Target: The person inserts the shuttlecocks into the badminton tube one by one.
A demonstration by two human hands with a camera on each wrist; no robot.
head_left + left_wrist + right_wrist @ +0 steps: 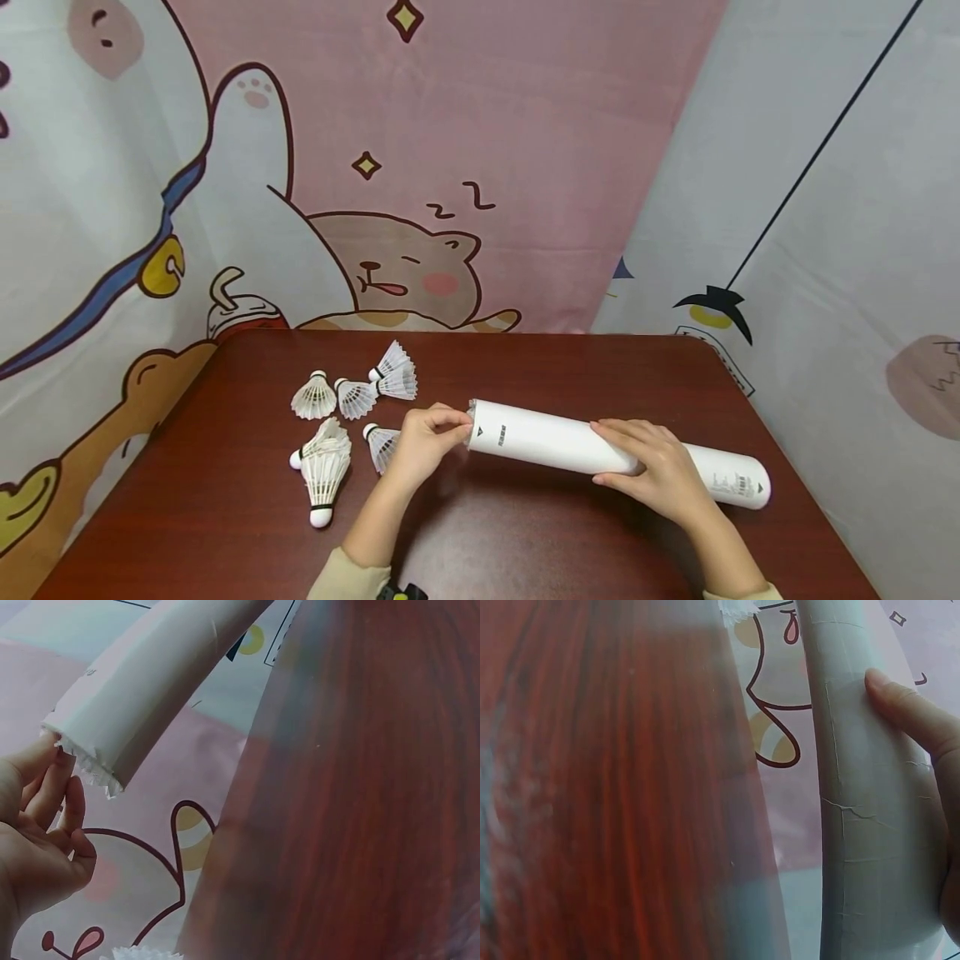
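A long white shuttlecock tube [551, 437] is held over the table, its left end a little higher than its right. My right hand [656, 467] grips it past the middle, the thumb lying along its creased side in the right wrist view. Ragged white feather tips of a shuttlecock [94, 769] stick out of the tube's left end. The left hand [426, 446] pinches at this end with thumb and forefinger, right at the feather edge. The rest of that shuttlecock is hidden inside the tube.
Several loose white shuttlecocks [313, 397] lie on the left of the dark red table [525, 542]. Nearer the front, one long shuttlecock [326, 471] overlaps another. A single shuttlecock [380, 446] lies just behind the left wrist. A cartoon-print cloth [540, 167] hangs behind the table.
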